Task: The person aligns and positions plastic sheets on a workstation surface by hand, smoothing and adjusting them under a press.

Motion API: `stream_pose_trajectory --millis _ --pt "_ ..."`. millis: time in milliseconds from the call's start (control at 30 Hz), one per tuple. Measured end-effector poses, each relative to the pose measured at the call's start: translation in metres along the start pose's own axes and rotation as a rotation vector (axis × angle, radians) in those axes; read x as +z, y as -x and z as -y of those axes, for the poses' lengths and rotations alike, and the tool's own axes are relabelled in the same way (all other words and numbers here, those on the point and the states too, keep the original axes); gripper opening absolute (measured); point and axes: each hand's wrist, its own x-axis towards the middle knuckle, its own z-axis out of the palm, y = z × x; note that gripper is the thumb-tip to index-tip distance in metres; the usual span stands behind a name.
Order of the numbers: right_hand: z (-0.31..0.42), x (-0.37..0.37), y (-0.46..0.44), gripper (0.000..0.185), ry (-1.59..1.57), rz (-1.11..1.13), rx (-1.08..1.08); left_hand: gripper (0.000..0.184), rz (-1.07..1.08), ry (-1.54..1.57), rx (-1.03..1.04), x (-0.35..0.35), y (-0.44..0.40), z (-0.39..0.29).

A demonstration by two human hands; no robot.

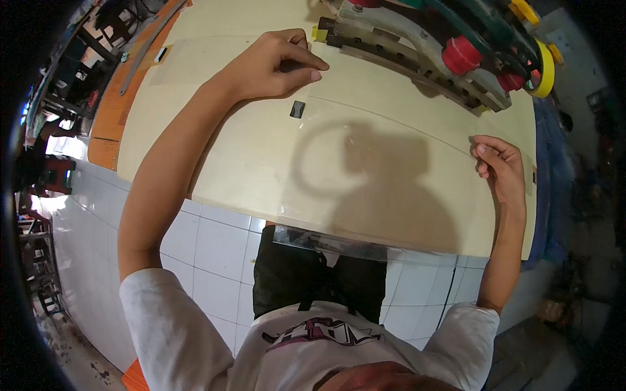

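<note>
My left hand (277, 65) rests low over the cream tabletop sheet (222, 143), its index finger and thumb stretched out with a small gap and nothing visible between them. Just below its fingertips lies a small black rectangular piece (297, 109). A clear sheet (385, 189) lies flat over the cream surface, under the shadow of my head. By that sheet's upper right edge is my right hand (501, 163), fingers curled and thumb pressed in; whatever they pinch is too small to tell.
Beyond the hands stands a machine frame with a dark slotted bar (404, 58), red knobs (462, 55) and a yellow ring (544, 68). A metal strip (147, 52) lies on the wooden edge (104, 146) at left. Blue material (551, 176) hangs at right.
</note>
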Motion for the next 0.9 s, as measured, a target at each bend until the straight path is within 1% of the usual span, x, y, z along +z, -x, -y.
stream_pose_trajectory --millis 100,167,367,600,667,800,900 --pt "-0.0046 -0.0005 -0.0025 0.021 -0.033 -0.014 -0.011 0.023 -0.001 -0.006 -0.008 -0.0013 0.0007 0.0016" --pt "-0.0077 -0.0024 -0.0030 0.021 -0.070 -0.011 -0.026 0.024 -0.015 -0.032 0.067 -0.0023 0.0015 0.0031" --pt "-0.0059 0.0006 -0.0011 0.022 -0.041 -0.057 0.012 0.025 -0.006 -0.019 0.034 -0.0021 0.0006 0.0003" --pt "-0.0076 0.0006 -0.0011 0.022 -0.036 -0.040 -0.006 0.025 -0.009 -0.016 0.018 -0.0023 0.0001 -0.0018" --pt "-0.0055 0.0031 0.0004 0.023 -0.011 -0.059 -0.005 0.025 -0.013 -0.058 0.049 -0.0023 -0.0008 -0.0007" --pt "-0.0060 0.0031 0.0001 0.023 -0.024 -0.039 -0.012 0.025 -0.018 -0.057 0.034 -0.0022 -0.0004 -0.0016" --pt "-0.0043 0.0051 0.0011 0.023 -0.016 -0.050 -0.010 0.025 -0.031 -0.060 0.078 -0.0019 -0.0008 0.0018"
